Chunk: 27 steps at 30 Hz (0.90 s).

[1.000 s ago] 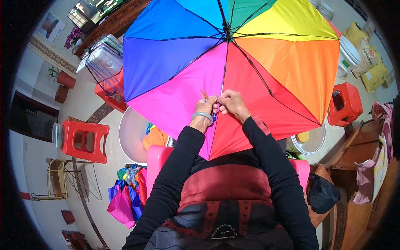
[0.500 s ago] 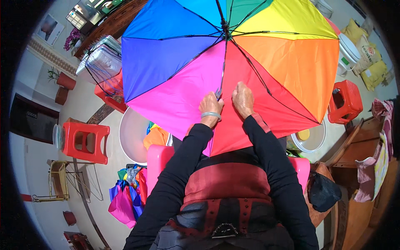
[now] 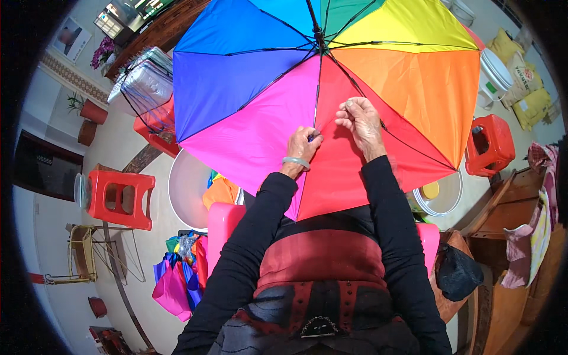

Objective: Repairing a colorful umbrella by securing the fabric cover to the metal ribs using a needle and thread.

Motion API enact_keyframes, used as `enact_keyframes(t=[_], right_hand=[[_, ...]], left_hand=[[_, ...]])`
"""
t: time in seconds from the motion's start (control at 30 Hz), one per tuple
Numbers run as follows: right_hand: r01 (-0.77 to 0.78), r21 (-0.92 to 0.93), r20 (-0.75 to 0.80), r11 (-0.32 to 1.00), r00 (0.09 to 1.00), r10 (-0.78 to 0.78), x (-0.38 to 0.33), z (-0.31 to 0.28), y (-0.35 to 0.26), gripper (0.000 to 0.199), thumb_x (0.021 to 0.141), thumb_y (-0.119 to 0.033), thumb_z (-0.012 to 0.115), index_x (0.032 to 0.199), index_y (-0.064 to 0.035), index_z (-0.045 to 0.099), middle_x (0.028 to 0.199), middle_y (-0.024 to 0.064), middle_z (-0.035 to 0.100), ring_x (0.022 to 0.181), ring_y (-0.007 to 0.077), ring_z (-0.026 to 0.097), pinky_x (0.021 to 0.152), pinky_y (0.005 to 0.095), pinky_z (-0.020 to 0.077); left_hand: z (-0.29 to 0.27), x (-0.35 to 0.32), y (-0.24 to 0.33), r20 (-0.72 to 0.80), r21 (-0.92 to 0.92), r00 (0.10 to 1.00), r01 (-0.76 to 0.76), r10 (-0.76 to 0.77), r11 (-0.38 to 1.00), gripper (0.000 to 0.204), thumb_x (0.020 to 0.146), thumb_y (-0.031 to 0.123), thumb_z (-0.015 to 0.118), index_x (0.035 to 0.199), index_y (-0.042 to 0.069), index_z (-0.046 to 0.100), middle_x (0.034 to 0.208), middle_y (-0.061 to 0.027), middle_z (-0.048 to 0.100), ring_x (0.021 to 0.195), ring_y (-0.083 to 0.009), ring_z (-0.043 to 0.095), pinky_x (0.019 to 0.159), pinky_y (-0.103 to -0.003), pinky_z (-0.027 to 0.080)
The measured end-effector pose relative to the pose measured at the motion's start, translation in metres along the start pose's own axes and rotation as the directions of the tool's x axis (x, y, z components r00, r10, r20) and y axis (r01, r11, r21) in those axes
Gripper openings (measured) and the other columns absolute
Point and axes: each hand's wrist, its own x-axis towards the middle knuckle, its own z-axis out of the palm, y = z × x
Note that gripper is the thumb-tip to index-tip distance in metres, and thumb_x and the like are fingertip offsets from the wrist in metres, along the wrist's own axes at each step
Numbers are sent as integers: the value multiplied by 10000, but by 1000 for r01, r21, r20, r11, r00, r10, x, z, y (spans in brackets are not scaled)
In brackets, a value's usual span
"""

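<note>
An open multicoloured umbrella [image 3: 402, 77] lies across my lap, its inside with black ribs facing me. My left hand [image 3: 300, 148] is closed at the seam between the pink and red panels, gripping the lower end of a black rib [image 3: 317, 97]. A small dark bluish thing [image 3: 311, 137] shows between its fingers, too small to name. To the right, above the red panel, my right hand [image 3: 364, 124] is raised with thumb and forefinger pinched together. Whatever those fingertips hold, if anything, is too fine to see.
A large white basin [image 3: 180, 189] with coloured cloth stands left, above a bundle of folded umbrellas [image 3: 177, 284]. Red stools stand left [image 3: 121, 198] and right [image 3: 490, 145]. A clear tub [image 3: 452, 198] sits right, near wooden furniture [image 3: 515, 207]. Pink chair parts [image 3: 223, 222] flank me.
My right hand has moved up and right, away from the seam, and turned with its fingers pinched. My left hand stays at the seam; the grey pointed tip above it no longer shows.
</note>
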Motion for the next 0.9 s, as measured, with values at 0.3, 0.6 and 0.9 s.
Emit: enact_keyframes(t=[0.3,0.6,0.9], right_hand=[[418,-744,526,521,847,72,-12,-11,31,52,734,-45,547,748,5,543,645,139,571,613,242,586,538,352,473],[613,-769,601,178,790,-121,-15,1,74,110,692,-38,564,769,34,531,643,149,563,595,247,566,550,348,439],[-45,-740,183,671,947,265,-19,5,67,81,690,-7,510,756,29,541,679,238,557,677,379,572,577,422,442]], left_hand=[[-30,6,20,375,-659,691,668,-618,346,148,778,151,592,696,63,506,589,-2,469,423,-57,383,338,-198,293],[-34,1,17,443,-642,656,708,-611,295,101,790,135,578,781,43,536,608,-12,488,423,-60,379,337,-190,294],[-33,-1,17,455,-762,626,642,-633,87,91,807,107,563,786,28,523,637,-30,517,437,-67,406,342,-194,330]])
